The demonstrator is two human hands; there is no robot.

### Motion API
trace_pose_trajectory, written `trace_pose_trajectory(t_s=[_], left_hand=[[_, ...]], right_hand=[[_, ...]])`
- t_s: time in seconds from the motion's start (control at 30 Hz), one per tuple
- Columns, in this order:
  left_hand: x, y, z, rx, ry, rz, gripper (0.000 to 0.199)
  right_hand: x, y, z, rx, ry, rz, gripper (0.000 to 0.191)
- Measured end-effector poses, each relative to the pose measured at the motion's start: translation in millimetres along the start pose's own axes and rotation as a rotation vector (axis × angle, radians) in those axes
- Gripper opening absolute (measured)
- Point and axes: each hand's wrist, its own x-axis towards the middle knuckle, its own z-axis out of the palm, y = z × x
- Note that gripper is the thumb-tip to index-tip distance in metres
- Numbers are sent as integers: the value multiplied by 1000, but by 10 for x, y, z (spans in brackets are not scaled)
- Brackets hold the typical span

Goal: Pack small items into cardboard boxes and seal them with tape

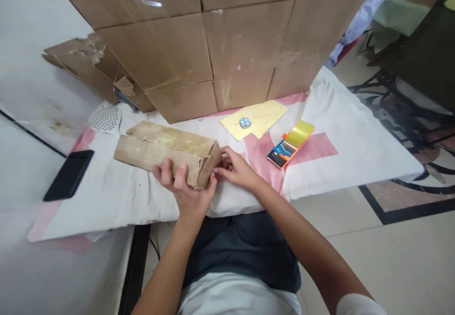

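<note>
A long, narrow brown cardboard box rests at a slant near the table's front edge, its surface creased and worn. My left hand grips the box from the front, fingers spread along its near side and thumb at the right end. Against that same end, my right hand has its fingers curled and pinched; whatever lies between its fingertips is too small to make out. To the right lies a tape dispenser with yellow and orange parts. Behind the hands, a yellow card carries a small crumpled blue-and-white wad.
Large stacked cardboard boxes wall off the back of the cloth-covered table. At left are a dark phone, a white perforated object and torn cardboard. Dark metal furniture stands beyond the table's right side.
</note>
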Motion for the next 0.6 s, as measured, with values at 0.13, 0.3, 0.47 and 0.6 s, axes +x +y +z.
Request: trace_pose_trajectory(t_s=[0.13, 0.3, 0.47, 0.6], left_hand=[[11, 20, -30, 83, -52, -67, 83], [26, -18, -62, 126, -102, -4, 88], [22, -47, -95, 172, -72, 62, 91], [25, -95, -98, 130, -87, 61, 90]], right_hand=[[60, -24, -17, -7, 18, 8, 33], [89, -53, -43, 32, 14, 18, 34], [76, -33, -26, 8, 21, -12, 35], [69, 3, 35, -107, 99, -47, 36]])
